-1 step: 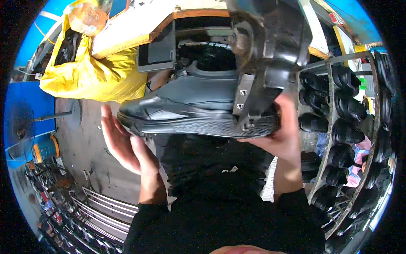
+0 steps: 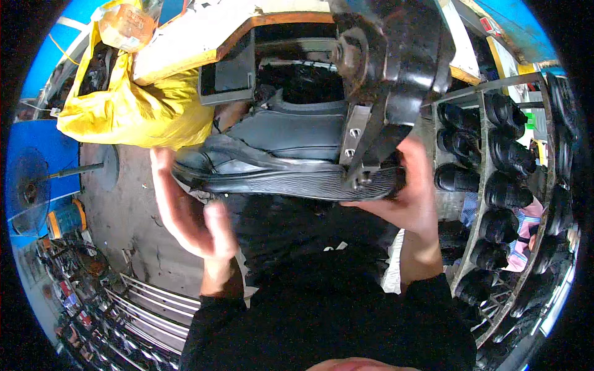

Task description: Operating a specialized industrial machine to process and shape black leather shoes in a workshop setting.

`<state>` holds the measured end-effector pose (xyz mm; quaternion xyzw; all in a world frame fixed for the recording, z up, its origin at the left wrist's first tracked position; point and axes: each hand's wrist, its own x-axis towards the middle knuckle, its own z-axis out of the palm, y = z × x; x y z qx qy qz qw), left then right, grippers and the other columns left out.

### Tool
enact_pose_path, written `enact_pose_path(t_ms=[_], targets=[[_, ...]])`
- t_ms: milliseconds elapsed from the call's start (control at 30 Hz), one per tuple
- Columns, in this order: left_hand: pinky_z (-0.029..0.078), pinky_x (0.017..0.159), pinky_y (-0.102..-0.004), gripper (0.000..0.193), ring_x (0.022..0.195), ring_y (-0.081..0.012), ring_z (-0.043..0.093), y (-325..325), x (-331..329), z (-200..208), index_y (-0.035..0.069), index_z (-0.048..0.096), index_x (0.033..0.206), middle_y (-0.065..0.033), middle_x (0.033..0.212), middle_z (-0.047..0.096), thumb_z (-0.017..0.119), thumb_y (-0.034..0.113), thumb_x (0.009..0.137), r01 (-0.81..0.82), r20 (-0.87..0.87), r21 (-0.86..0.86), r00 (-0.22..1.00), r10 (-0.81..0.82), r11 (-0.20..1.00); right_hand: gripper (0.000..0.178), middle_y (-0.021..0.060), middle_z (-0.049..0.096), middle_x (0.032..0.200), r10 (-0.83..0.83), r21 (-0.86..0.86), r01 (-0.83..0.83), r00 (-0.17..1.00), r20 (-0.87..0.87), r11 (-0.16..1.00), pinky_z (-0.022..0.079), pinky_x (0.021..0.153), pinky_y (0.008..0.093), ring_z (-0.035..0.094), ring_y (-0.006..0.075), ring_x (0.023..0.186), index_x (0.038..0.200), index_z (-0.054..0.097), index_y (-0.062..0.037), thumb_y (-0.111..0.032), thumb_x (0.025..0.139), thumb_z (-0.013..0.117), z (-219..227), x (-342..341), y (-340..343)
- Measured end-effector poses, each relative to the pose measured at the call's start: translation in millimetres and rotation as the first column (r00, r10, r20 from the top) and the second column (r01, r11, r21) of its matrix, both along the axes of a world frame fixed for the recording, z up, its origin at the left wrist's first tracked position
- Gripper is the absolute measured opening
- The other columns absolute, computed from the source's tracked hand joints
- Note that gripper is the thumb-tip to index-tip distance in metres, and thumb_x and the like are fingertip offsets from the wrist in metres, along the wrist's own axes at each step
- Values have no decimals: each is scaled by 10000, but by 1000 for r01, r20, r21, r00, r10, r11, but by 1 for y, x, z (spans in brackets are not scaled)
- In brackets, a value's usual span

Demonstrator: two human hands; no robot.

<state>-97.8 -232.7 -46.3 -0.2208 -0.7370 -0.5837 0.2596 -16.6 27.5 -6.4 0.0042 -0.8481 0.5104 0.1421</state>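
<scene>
A black shoe [image 2: 278, 139] lies sideways in front of me, its toe to the left and its ridged sole edge facing me. My right hand [image 2: 416, 196] grips the heel end, with some fingers hidden behind the shoe. At the toe, my left hand [image 2: 192, 213] is open, thumb apart from the fingers; whether the fingertips touch the toe I cannot tell. Above the heel stands a dark machine head [image 2: 396, 68]. Its metal bar with screws [image 2: 355, 139] reaches down to the shoe's side near the heel.
A yellow bag [image 2: 148, 114] hangs at the left below a white worktop [image 2: 185, 46]. Racks of black shoes [image 2: 495, 167] stand close on the right. On the left are a fan [image 2: 31, 179] and a rack with metal bars [image 2: 154, 303].
My left hand has turned a little, its thumb shifting right and its fingers closer to the toe. The shoe and my right hand have moved slightly left.
</scene>
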Motion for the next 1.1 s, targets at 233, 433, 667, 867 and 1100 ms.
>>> enact_pose_path(t_ms=[233, 433, 667, 867, 1100], targets=[[283, 1164, -553, 960, 1401, -384, 417, 50, -21, 67, 27, 406, 1494, -198, 1519, 421, 844, 102, 643, 549, 268, -513, 833, -485, 660, 791, 151, 598, 1346, 91, 206, -80, 995, -41, 975, 448, 1050, 483, 520, 404, 1288, 1334, 553, -74, -218, 642, 908, 22, -11, 0], [330, 1163, -470, 885, 1364, -349, 472, 49, -21, 32, 33, 491, 1436, -153, 1474, 492, 855, 67, 630, 654, 418, -227, 735, -534, 722, 887, 225, 485, 1414, 89, 248, -107, 993, 84, 963, 483, 1008, 461, 530, 411, 1244, 1409, 504, -105, -244, 636, 915, 32, -11, -3], [335, 1162, -400, 1016, 1372, -274, 461, 59, -4, -12, -33, 387, 1468, -175, 1498, 446, 927, 9, 608, 685, 422, 180, 594, -684, 706, 1204, 174, 357, 1558, -15, -386, -6, 999, -52, 923, 376, 1128, 447, 410, 303, 1375, 1565, 250, -75, -211, 600, 955, -99, 27, -8], [405, 1125, -394, 1084, 1372, -253, 456, 71, 9, -36, -4, 303, 1497, -166, 1512, 416, 917, -38, 605, 621, 334, 456, 544, -770, 637, 990, 143, 474, 1461, 198, -679, 118, 908, 370, 725, 415, 1107, 360, 520, 276, 1289, 1553, 333, -135, 0, 700, 817, -113, 47, 12], [491, 1017, -354, 1046, 1227, -201, 553, 83, 31, -36, 32, 311, 1480, -105, 1397, 506, 906, -37, 622, 441, 449, 634, 458, -767, 635, 935, 171, 581, 1261, 97, 297, -181, 957, 275, 937, 476, 1001, 419, 564, 381, 1175, 1525, 393, -116, 29, 666, 733, -49, 49, 56]])
